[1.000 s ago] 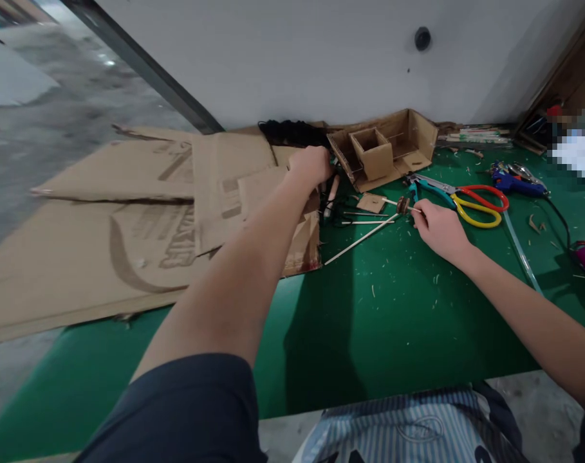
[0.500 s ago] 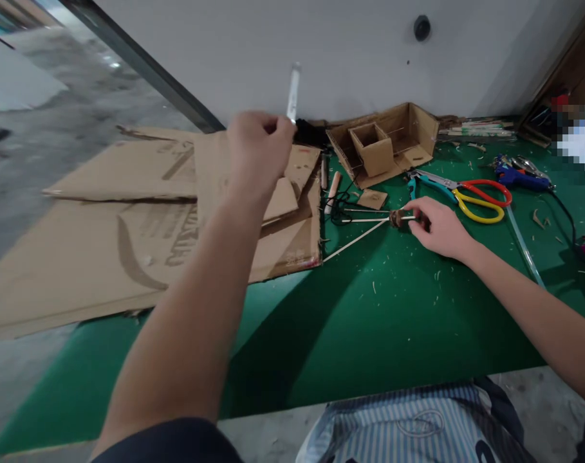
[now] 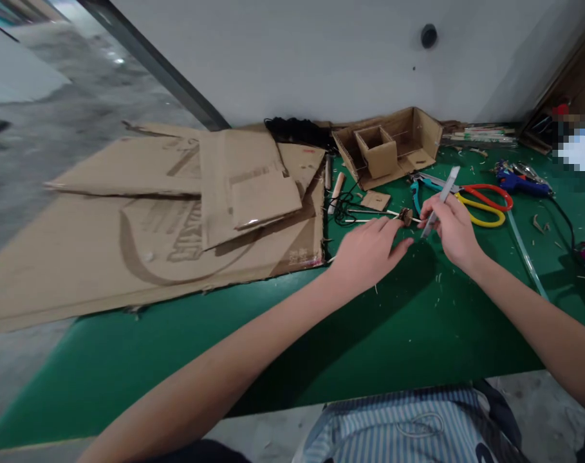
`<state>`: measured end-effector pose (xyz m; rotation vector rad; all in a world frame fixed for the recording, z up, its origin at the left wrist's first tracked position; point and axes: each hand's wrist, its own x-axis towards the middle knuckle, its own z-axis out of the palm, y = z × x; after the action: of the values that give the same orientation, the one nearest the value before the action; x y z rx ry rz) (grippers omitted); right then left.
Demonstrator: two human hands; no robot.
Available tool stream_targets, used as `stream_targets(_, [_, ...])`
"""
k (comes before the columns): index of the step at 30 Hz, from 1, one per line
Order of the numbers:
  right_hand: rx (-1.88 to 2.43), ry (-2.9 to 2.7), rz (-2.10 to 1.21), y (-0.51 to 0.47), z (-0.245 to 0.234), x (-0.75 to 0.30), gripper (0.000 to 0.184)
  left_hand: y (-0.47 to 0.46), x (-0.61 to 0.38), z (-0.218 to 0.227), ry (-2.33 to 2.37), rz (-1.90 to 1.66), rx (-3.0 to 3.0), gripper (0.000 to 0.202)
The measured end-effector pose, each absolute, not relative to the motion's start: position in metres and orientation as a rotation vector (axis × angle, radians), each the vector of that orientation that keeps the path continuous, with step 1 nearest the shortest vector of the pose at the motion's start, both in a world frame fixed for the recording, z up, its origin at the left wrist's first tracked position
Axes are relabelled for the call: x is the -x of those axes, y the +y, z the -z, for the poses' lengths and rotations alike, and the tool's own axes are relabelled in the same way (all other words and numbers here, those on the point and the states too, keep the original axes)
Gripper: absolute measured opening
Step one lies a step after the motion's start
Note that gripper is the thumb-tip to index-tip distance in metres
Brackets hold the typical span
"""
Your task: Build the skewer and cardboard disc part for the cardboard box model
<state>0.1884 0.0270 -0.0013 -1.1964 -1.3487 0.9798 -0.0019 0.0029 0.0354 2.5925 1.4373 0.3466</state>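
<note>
My right hand [image 3: 454, 231] is closed on a slim silver utility knife [image 3: 447, 183], which slants up past the fingers. Close to its fingertips is a thin wooden stick that runs through a small round brown cardboard piece [image 3: 407, 217]. My left hand [image 3: 367, 251] lies low over the sticks, fingers stretched out and thumb apart; its fingertips reach the round piece. Whether they press on it I cannot tell. More thin sticks [image 3: 360, 220] and a tangle of black cord [image 3: 343, 209] show behind the left hand, partly covered by it.
Flat cardboard sheets [image 3: 167, 257] cover the table's left side. Behind the hands are a small cardboard square [image 3: 375, 200] and an open cardboard box [image 3: 417, 138]. Red-and-yellow-handled scissors [image 3: 490, 222], a blue glue gun [image 3: 524, 183] and a clear glue stick [image 3: 528, 257] lie right.
My left hand has come down from above the cardboard to the sticks, without the knife it held up. The knife is now in my right hand, which has shifted slightly right.
</note>
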Motion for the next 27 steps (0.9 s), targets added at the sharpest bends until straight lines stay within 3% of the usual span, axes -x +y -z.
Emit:
stream_targets(3, [1.294, -1.194, -1.131, 0.043, 0.007, -0.199, 0.028, 0.011, 0.022, -0.035, 1.640, 0.098, -2.797, 0.027])
stream_targets(6, [1.450, -1.331, -1.116, 0.055, 0.008, -0.210, 0.025, 0.026, 0.036, -0.032, 1.690, 0.265, -2.735, 0.029])
stream_targets(12, [1.509, -1.721, -0.723, 0.063, 0.004, -0.219, 0.025, 0.063, 0.040, -0.031, 1.745, 0.124, -2.663, 0.027])
stream_targets(16, [1.502, -1.748, -0.702, 0.068, 0.004, -0.217, 0.008, 0.086, 0.039, -0.031, 1.781, 0.042, -2.561, 0.022])
stream_targets(23, [1.540, -1.743, -0.718, 0.072, 0.002, -0.211, 0.018, 0.081, 0.028, -0.045, 1.808, 0.051, -2.637, 0.019])
stream_targets(27, [1.576, -1.707, -0.588, 0.070, 0.004, -0.208, 0.023, 0.058, 0.010, -0.056, 1.542, -0.125, -2.726, 0.020])
